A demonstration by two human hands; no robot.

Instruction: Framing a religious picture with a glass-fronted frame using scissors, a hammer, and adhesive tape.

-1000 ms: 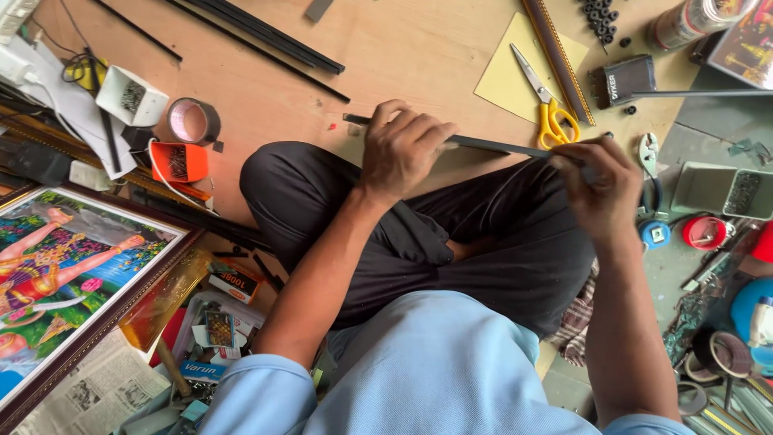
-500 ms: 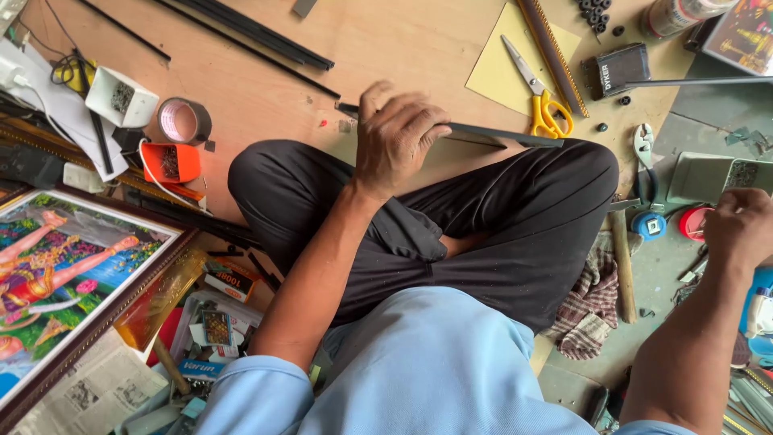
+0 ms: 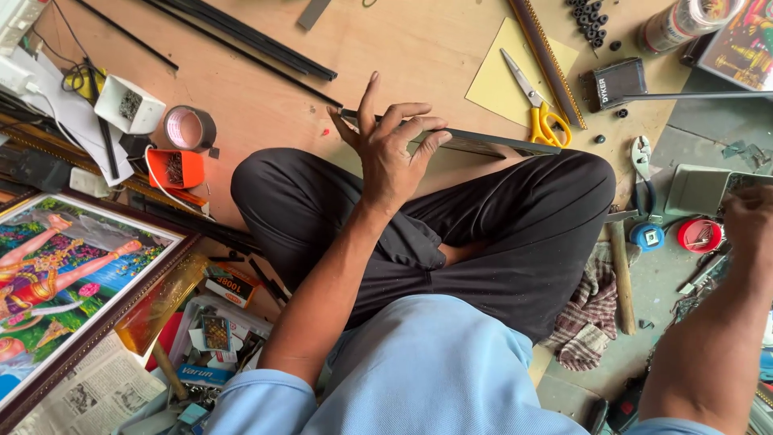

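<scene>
- Left hand (image 3: 392, 153) pinching dark frame strip (image 3: 483, 143), steadying it above knees.
- Right hand (image 3: 747, 217) at three o'clock over red dish (image 3: 699, 235); grasp impossible to tell.

left hand (image 3: 392, 153) fingers curled, right hand (image 3: 749, 219) outstretched

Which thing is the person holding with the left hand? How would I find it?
Start at the crossed legs in black trousers on the wooden floor. Just beyond the knees, the left hand pinches a long, thin, dark grey strip lying flat across the floor. Unlike the black rods farther away, it is flatter, greyer and ends near the yellow-handled scissors.
</scene>
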